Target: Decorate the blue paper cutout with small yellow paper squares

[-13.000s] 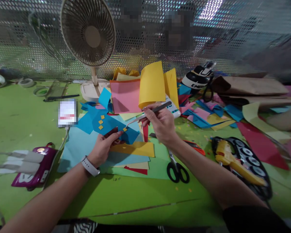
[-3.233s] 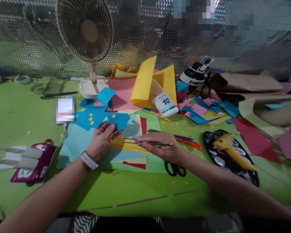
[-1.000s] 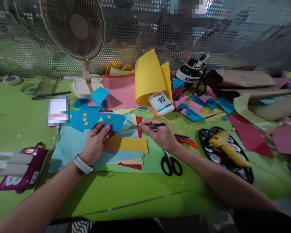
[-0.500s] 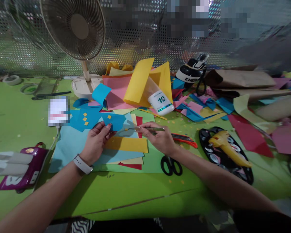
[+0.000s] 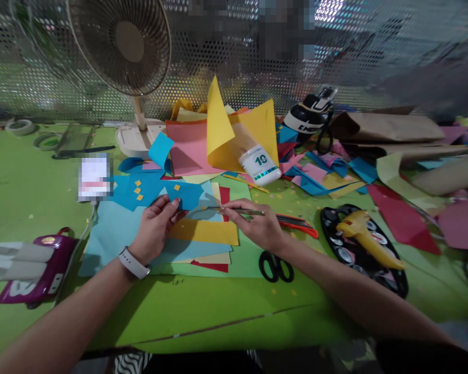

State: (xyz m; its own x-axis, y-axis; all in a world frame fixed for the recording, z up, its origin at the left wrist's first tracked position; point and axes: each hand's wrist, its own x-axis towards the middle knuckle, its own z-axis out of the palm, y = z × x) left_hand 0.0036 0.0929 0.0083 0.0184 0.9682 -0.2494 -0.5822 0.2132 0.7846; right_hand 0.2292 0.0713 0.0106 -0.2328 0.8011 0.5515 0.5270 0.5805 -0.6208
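Between thumb and fingers, my left hand pinches the edge of a blue paper piece that bears a small yellow square. My right hand grips metal tweezers, their tips pointing left towards the blue piece. At the tips is a tiny yellow bit, apart from the blue paper. Several more yellow squares lie on another blue paper to the left. Beneath my hands are stacked sheets, among them a yellow strip and a light blue sheet.
Black-handled scissors and an orange cutter lie by my right arm. Farther right, a yellow glue gun rests on a black tray. A fan, a white-labelled bottle and paper scraps stand behind. A phone is left.
The tall yellow sheet at the back has swung and curled to another shape. The small blue curl beside it has shifted slightly. Both my hands stay almost still.
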